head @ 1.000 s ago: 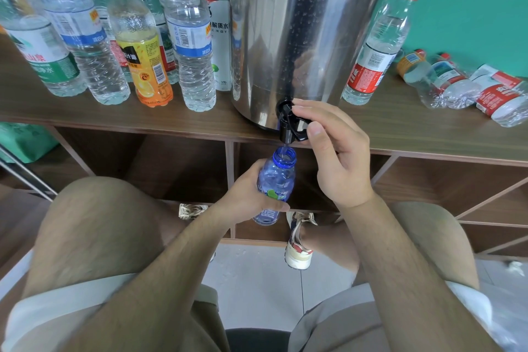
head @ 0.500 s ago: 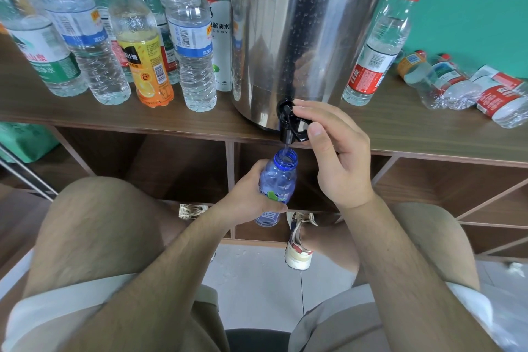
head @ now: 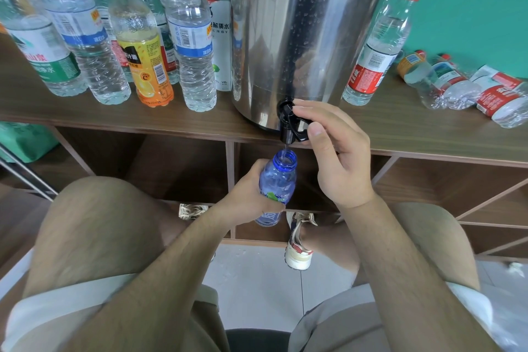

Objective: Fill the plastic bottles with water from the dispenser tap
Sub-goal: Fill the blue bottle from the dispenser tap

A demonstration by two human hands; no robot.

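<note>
Little had shifted in the last second. The left hand (head: pixel 245 198) still gripped the blue bottle (head: pixel 278 183) just under the tap (head: pixel 291 127) while the right hand (head: pixel 340 160) pinched it open, so filling was probably continuing.

My left hand (head: pixel 245 198) and right hand (head: pixel 343 163) are bare, like both hairy forearms and my knees. I wear light khaki shorts (head: pixel 337 323) with paler hems, and cream lace-up sneakers (head: pixel 297 248) trimmed in red and navy.
</note>
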